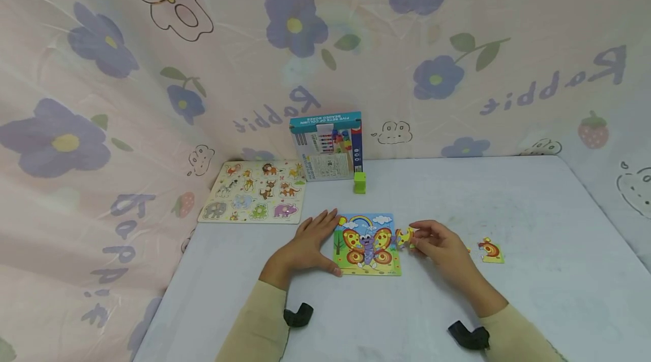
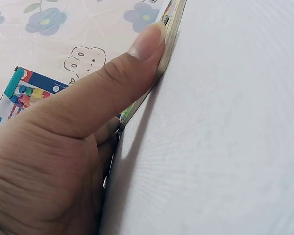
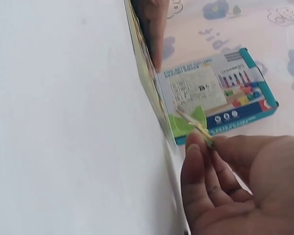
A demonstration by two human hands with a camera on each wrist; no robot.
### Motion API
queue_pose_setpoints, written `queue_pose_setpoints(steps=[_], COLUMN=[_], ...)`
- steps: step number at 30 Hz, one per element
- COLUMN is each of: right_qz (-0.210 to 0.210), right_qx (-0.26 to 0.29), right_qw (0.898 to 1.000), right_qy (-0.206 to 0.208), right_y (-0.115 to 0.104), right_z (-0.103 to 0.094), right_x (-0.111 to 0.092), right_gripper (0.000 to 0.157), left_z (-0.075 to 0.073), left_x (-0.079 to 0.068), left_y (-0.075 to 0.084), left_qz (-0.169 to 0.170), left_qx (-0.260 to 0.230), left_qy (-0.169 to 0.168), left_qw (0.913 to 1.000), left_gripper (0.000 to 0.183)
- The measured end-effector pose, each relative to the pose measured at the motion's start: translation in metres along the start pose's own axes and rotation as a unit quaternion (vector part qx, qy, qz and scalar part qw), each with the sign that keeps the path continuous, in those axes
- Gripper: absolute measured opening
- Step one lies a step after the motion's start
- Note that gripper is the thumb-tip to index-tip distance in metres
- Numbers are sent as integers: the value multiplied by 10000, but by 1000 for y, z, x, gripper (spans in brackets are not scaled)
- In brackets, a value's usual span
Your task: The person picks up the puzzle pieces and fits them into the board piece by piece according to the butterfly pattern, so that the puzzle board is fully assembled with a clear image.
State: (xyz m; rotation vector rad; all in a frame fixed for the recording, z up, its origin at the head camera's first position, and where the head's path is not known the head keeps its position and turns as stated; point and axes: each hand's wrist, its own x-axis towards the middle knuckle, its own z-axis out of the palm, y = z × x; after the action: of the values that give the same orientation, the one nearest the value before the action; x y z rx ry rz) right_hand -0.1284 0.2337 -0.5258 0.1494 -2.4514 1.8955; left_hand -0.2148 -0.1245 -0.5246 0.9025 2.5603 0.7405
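Butterfly puzzle with smooth printed face and matt wood-like edge, puzzle piece of wood-like board, smooth printed cardboard box, smooth green block of unclear material, softly shiny backdrop sheet, smooth matt table, matt cloth sleeves

Over at the back of the white tabletop, a teal-edged box standing up, a small green block by its right corner, an animal board to its left, flowered cloth behind (the "Rabbit" lettering runs backwards).
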Motion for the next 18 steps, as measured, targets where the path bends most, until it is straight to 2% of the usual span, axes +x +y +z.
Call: queue_pose_setpoints(steps=[10,18], right_qz=[280,516], right_qx=[597,182], right_qw=[9969,9983], right_qy=[-423,-212], right_y=[1,0], right_z=[33,43], right_x=[9,15], right_gripper=[31,29], left_z=[0,-1], left_x=[1,1], left_y=[0,0], left_qz=[-26,-44], left_qx=[54,-2], left_qy=[-50,-56], left_qw=[10000,10000], left_gripper=[133,133])
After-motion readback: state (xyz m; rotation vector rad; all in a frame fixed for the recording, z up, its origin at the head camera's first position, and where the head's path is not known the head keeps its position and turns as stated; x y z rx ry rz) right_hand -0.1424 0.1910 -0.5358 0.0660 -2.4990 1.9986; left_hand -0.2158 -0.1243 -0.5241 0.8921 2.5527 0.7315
